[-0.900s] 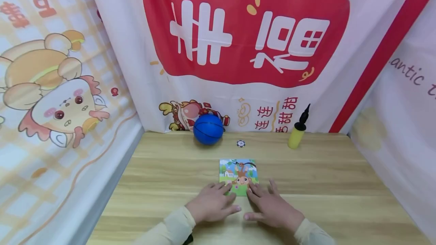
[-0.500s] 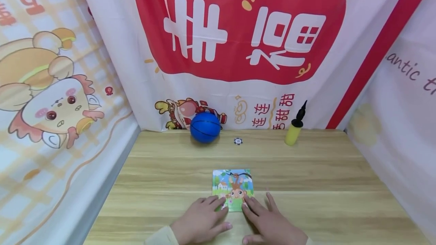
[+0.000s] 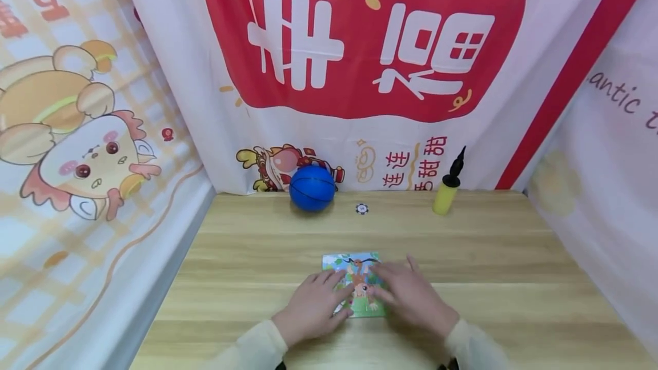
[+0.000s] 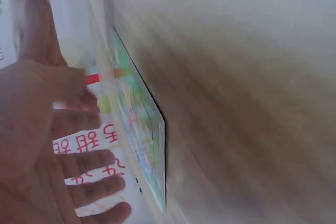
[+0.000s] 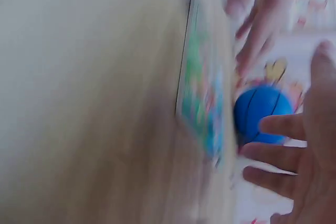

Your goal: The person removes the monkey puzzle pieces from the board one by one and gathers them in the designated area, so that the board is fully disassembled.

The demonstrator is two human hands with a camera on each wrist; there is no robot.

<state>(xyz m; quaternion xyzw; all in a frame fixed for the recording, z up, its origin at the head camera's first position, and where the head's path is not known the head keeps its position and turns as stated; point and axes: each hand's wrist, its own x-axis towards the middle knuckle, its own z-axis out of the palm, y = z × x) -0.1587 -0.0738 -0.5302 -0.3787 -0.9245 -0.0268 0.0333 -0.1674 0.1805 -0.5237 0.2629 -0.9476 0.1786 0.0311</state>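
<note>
A thin square picture puzzle (image 3: 362, 291) with a hanging monkey, green grass and blue sky lies flat on the wooden table. My left hand (image 3: 312, 308) is over its left side, fingers nearly straight and spread. Over the right side is my right hand (image 3: 414, 300), slightly blurred, its fingers also extended. Both wrist views show air between palm and board: the left wrist view has the puzzle (image 4: 135, 121) beside the loose fingers, the right wrist view the puzzle (image 5: 198, 87) apart from them. Neither hand grips anything. The fingers cover parts of the picture's sides.
Toward the back stand a blue ball (image 3: 312, 188) with black lines and a yellow hand pump (image 3: 446, 196) with a black top. Between them lies a small round chip (image 3: 362, 209). Printed cloth (image 3: 360, 147) hangs behind the table (image 3: 247, 267) and along both sides.
Earlier the fingertips rested at the puzzle's near edge, and it shifted closer to me. Now both hands have moved forward and up over the picture. Ball, pump and chip stay put.
</note>
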